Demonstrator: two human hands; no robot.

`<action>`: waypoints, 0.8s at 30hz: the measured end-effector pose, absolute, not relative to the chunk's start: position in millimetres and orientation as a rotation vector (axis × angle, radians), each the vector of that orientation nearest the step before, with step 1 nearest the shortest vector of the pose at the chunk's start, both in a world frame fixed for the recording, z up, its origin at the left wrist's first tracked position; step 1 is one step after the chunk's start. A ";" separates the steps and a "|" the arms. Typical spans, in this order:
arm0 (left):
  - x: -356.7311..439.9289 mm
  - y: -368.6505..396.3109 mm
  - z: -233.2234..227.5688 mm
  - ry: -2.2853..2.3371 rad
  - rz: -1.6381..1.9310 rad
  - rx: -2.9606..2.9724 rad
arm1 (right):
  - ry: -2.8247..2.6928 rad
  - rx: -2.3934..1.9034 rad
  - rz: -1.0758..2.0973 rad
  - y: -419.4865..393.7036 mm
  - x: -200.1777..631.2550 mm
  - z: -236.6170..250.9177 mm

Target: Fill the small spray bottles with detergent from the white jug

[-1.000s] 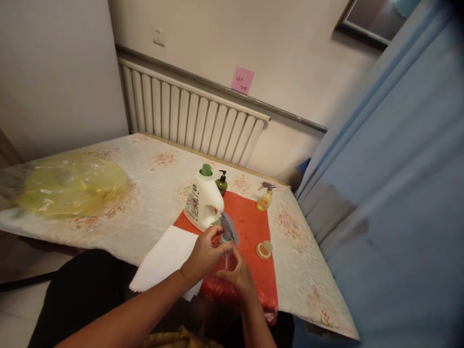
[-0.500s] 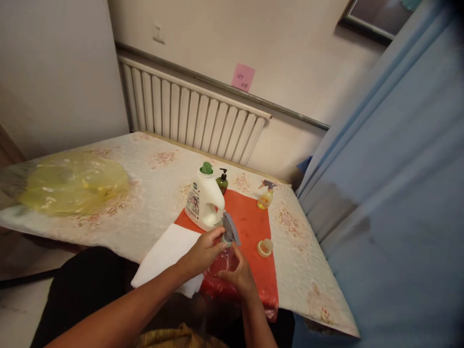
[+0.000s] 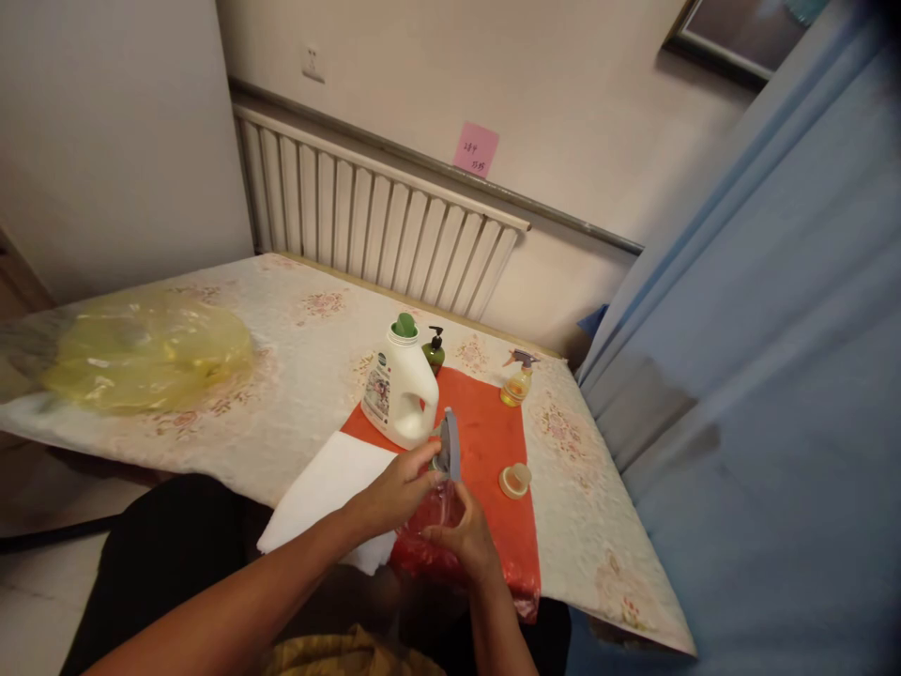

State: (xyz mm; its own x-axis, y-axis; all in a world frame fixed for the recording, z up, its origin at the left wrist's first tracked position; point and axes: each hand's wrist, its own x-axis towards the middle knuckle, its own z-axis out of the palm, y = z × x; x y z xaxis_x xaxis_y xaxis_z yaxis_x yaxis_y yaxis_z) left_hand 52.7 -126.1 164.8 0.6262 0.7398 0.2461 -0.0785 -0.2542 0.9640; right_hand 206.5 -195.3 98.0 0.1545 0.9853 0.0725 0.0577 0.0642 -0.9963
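Note:
A clear spray bottle (image 3: 437,507) with a grey trigger head (image 3: 450,445) stands between my hands over the red mat (image 3: 493,413). My left hand (image 3: 404,483) is closed around the collar of the trigger head. Lower down, my right hand (image 3: 465,533) grips the transparent body from the right side. Just behind the bottle is a white detergent jug (image 3: 403,394) with a green piece in its mouth. A pale cap (image 3: 516,481) lies on the mat to the right. Under my left forearm rests a white cloth (image 3: 328,488).
A green pump bottle (image 3: 435,352) stands behind the jug. Another spray bottle (image 3: 516,385) with yellow liquid is at the back right. A yellow plastic bag (image 3: 147,352) covers the table's left part. Beyond the floral tablecloth (image 3: 563,526) hangs a blue curtain (image 3: 760,376) on the right.
The grey trigger head has turned within my left hand and now points more away from me. My right hand keeps its hold on the bottle's body.

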 end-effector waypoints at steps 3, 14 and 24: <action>53.8 -127.8 166.1 0.606 0.901 1.606 | -1.175 -1.229 1.036 -196.4 203.1 102.3; 54.3 -131.1 166.3 0.618 0.940 1.577 | -1.151 -1.168 1.074 -196.0 196.0 106.8; 43.6 -119.9 168.3 0.570 0.836 1.564 | -1.146 -1.148 1.076 -198.4 195.3 104.6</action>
